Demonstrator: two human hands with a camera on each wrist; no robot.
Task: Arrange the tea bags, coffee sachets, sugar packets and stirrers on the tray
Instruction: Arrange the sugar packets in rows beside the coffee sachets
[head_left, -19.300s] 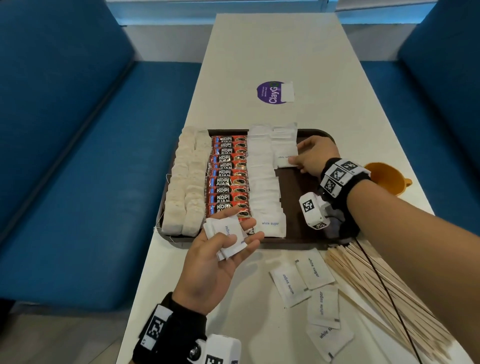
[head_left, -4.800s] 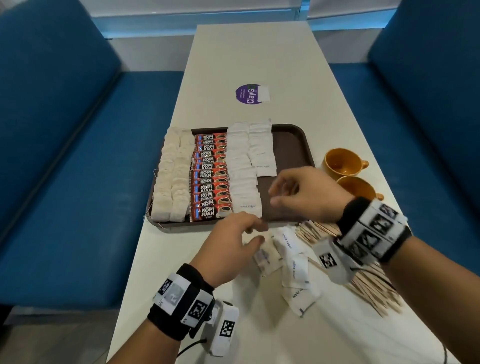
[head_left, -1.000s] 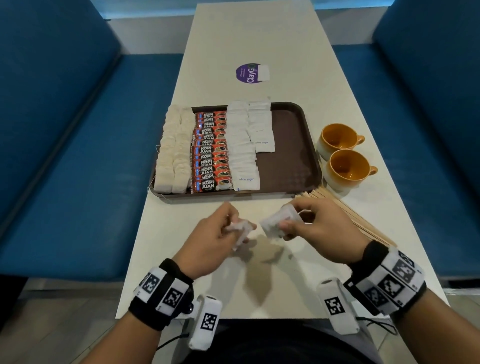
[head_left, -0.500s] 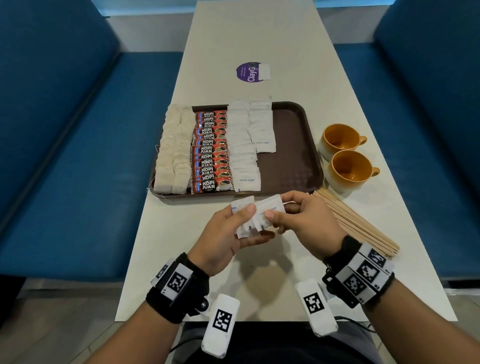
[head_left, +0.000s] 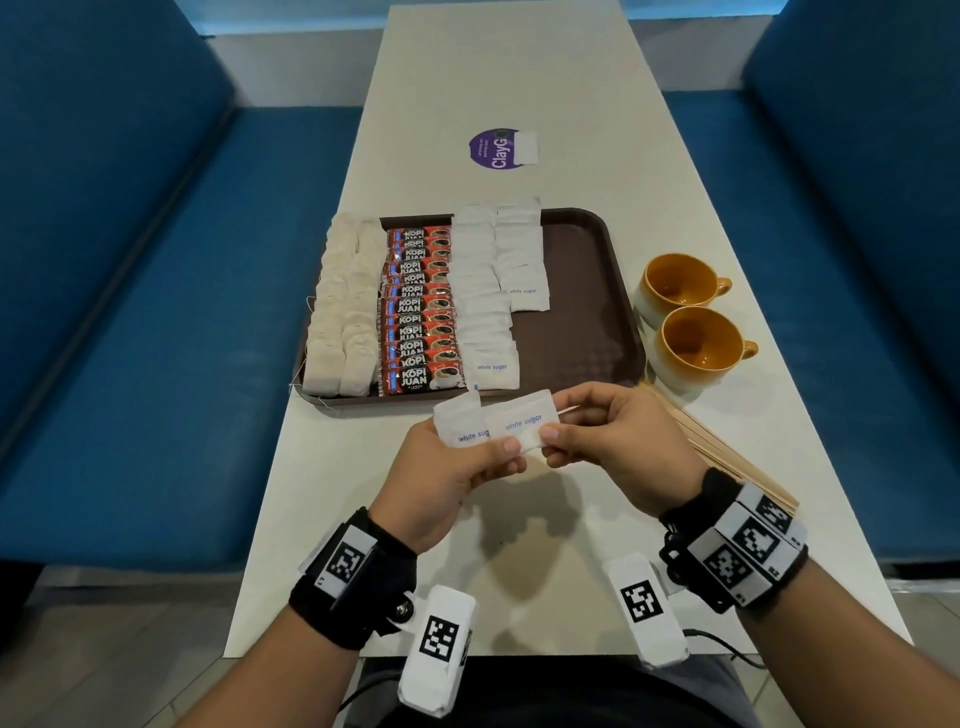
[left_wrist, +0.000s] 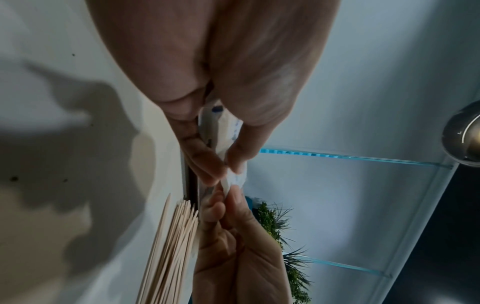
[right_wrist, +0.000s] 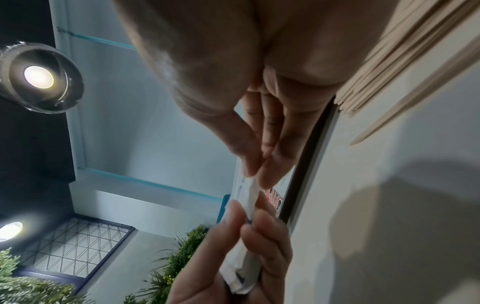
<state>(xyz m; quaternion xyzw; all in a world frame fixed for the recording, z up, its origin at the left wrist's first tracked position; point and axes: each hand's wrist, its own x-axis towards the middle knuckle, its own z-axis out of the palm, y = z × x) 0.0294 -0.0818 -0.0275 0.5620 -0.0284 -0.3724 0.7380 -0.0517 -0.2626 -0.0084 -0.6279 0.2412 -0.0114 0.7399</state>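
Note:
My left hand (head_left: 498, 449) grips a small stack of white sugar packets (head_left: 460, 423) just in front of the tray's near edge. My right hand (head_left: 550, 434) pinches another sugar packet (head_left: 522, 423), which overlaps that stack. The left wrist view shows thumb and fingers pinching the packets (left_wrist: 215, 123), and the right wrist view shows the same pinch on the packet (right_wrist: 249, 185). On the brown tray (head_left: 582, 291) lie rows of tea bags (head_left: 343, 312), red coffee sachets (head_left: 418, 312) and sugar packets (head_left: 485, 312), plus a short second sugar row (head_left: 522, 260). Wooden stirrers (head_left: 727, 457) lie on the table beside my right wrist.
Two orange cups (head_left: 678, 283) (head_left: 698, 345) stand right of the tray. A purple sticker (head_left: 498, 148) sits on the white table beyond it. Blue bench seats (head_left: 156, 312) run along both sides. The tray's right half is bare.
The hands were apart a second ago, each holding packets. They have come together, and the right hand's packet now overlaps the left hand's stack.

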